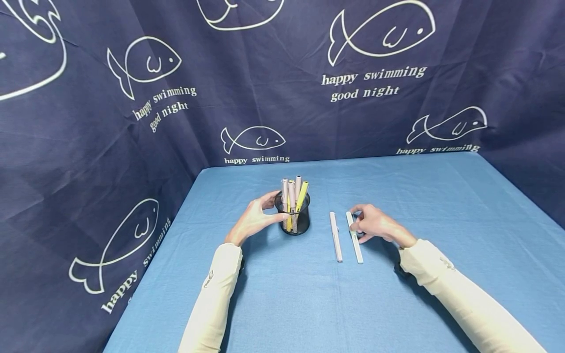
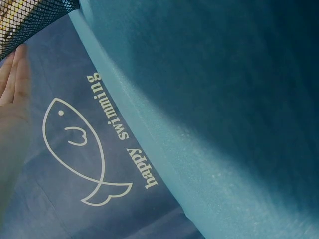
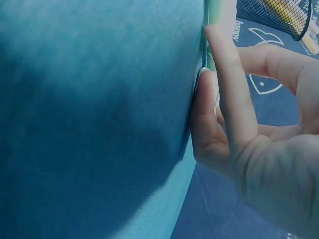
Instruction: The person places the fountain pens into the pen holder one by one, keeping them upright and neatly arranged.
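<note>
In the head view my left hand point(image 1: 258, 215) holds a black mesh pen holder point(image 1: 302, 223), thumb on its near side and fingers round its far side. Several pens stand in the holder, some pale pinkish-grey and some yellow, such as the yellow pen point(image 1: 302, 193). My right hand point(image 1: 372, 223) pinches a white pen with a light green band point(image 1: 356, 247) that lies on the cloth. To the left of that pen lies a pale pink pen point(image 1: 336, 238), untouched. The right wrist view shows the fingers and thumb of my right hand point(image 3: 269, 144) at the pen's side.
A blue cloth point(image 1: 282, 304) covers the table. Behind it and along the left hangs a dark blue curtain point(image 1: 300, 108) with white fish drawings and lettering. The holder's mesh point(image 2: 35, 20) shows at the corner of the left wrist view.
</note>
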Tool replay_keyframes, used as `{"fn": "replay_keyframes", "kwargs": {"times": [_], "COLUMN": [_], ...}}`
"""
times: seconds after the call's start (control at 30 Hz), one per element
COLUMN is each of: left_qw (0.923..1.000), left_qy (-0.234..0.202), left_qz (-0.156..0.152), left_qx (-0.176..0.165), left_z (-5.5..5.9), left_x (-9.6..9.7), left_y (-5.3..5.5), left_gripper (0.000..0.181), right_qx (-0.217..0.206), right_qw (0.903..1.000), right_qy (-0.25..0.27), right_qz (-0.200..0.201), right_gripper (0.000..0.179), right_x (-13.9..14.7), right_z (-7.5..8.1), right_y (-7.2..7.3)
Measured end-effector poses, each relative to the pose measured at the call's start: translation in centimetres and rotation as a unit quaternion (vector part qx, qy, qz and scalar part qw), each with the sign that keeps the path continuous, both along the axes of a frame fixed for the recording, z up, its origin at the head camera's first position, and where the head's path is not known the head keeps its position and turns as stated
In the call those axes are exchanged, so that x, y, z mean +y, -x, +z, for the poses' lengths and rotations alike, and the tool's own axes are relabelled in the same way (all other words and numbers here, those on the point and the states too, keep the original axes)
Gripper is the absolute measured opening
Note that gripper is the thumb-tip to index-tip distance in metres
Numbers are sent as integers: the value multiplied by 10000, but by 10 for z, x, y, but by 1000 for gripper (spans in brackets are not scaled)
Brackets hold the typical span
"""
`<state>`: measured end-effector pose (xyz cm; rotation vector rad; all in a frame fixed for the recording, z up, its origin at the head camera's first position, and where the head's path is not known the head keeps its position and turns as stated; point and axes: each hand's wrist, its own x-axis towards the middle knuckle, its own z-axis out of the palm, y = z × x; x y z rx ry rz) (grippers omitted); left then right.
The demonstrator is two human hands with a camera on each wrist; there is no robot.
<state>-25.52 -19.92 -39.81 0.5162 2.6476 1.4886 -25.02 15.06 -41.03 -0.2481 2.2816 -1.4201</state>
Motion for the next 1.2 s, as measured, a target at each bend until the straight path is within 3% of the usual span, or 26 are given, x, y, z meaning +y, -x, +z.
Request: {"fn": "replay_keyframes", "kwargs": {"times": [1.2], "left_qw": [10000], "left_qy": [-46], "left_qz": [-6], "left_qx": [-40], "left_z": [0], "left_x": [0], "left_y": [-1], "left_gripper": [81], "right_qx": [84], "right_qw": [9992], "right_qy": [356], "right_qz": [-169], "right_gripper": [54], "right_x": [4], "right_z": [2], "right_y": [-1]}}
